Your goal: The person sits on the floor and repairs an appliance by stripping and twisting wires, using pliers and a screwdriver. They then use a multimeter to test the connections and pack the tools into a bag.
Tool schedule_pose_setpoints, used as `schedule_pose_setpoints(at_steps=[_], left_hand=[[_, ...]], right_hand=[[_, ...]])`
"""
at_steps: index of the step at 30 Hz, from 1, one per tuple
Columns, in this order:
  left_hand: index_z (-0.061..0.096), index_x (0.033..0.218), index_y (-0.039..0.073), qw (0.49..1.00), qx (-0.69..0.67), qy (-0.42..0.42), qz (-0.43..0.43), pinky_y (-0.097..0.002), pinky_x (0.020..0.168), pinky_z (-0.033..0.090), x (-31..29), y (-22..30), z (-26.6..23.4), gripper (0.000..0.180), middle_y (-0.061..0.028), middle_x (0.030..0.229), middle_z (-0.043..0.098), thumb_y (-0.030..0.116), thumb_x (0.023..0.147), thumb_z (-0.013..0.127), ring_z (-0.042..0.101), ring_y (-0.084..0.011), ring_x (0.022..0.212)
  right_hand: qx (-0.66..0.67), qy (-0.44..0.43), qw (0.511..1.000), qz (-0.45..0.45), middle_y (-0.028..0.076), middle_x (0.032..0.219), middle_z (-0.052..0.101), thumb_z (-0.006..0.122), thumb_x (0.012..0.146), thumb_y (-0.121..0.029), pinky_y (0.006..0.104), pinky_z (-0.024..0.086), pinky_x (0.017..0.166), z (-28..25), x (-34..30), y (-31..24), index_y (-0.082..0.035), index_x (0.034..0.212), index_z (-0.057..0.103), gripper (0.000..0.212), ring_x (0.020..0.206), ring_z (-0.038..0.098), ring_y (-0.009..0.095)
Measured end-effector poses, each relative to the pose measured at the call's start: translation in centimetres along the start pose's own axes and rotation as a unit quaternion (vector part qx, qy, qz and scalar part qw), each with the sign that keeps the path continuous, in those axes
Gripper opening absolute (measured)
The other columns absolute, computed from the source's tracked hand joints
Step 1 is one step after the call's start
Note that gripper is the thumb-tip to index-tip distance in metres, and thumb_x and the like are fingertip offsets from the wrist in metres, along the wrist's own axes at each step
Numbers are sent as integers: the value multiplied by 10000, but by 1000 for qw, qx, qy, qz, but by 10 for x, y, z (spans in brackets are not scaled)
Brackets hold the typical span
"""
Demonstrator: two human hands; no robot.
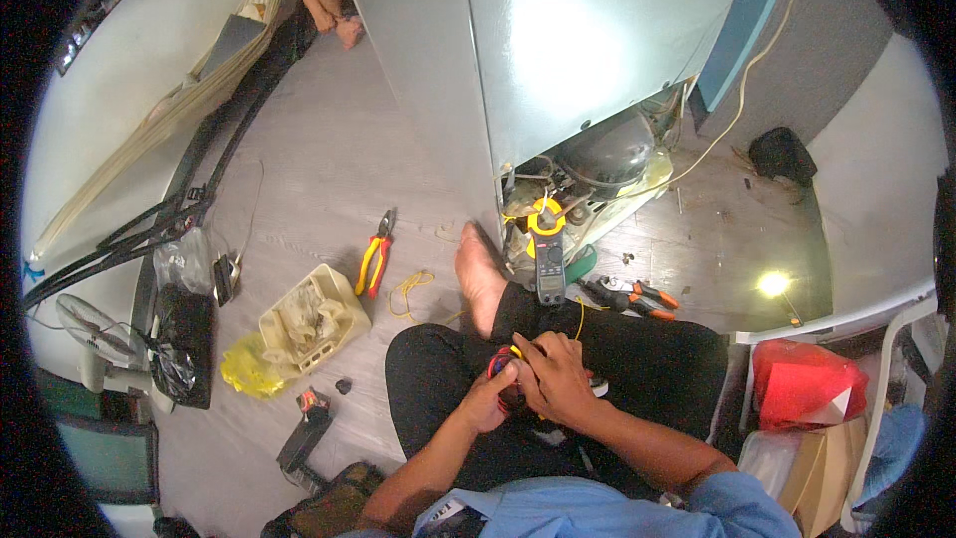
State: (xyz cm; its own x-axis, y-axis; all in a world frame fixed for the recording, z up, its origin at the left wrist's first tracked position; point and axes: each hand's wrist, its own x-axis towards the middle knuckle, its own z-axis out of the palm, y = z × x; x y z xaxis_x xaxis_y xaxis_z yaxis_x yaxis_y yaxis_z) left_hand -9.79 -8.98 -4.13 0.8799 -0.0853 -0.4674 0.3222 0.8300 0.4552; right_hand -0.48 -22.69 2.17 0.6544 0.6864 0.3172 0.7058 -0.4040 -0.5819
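Observation:
My left hand [488, 401] and my right hand [554, 375] meet over my lap, fingers closed around a small dark bundle with red, blue and yellow parts [501, 363]. Fingers cover most of it, so its kind is unclear. Just ahead, a yellow and grey clamp meter [549, 257] leans at the open base of a large pale cabinet [607, 30], where a black compressor [605, 151] shows. Orange-and-black handled tools [637, 297] lie right of the meter. Red-and-yellow pliers [374, 254] rest on the floor to the left.
A cream plastic housing [317, 324] sits left on the floor by a yellow bag [251, 367]. Near it are a black tool [307, 438] and a fan [98, 327]. A lit lamp [774, 286] stands right. A red bag [805, 384] lies behind it. Another person's feet [334, 25] show far left.

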Motion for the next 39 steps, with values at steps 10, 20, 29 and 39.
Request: schedule_pose_setpoints(at_steps=[10,20,29,39], left_hand=[[507,1309,91,999,27,-23,-7,-424,988,486,11,-3,-17,466,-87,1227,604,394,969,604,599,-231,1141],[507,1308,107,999,48,3,9,-431,986,492,3,2,-2,482,-86,1234,608,417,956,618,604,-234,1138],[489,1336,104,999,31,12,-4,-427,1001,485,3,-1,-9,527,-94,1262,600,424,943,635,596,-237,1157],[495,1327,117,1000,15,-15,1,-442,999,481,4,1,0,507,-84,1265,588,437,954,615,585,-244,1175]], right_hand=[[5,17,1000,0,104,894,526,644,864,-184,423,388,744,10,-4,10,-17,1166,664,346,864,531,291],[24,43,999,1,100,853,527,636,873,-186,416,382,724,12,-5,7,-15,1115,681,300,818,530,285],[23,41,999,-1,110,862,512,630,870,-157,427,372,719,10,-4,4,1,1148,664,321,822,518,292],[10,30,999,-1,107,867,527,623,874,-136,416,375,726,9,-3,4,15,1189,642,350,830,522,286]])
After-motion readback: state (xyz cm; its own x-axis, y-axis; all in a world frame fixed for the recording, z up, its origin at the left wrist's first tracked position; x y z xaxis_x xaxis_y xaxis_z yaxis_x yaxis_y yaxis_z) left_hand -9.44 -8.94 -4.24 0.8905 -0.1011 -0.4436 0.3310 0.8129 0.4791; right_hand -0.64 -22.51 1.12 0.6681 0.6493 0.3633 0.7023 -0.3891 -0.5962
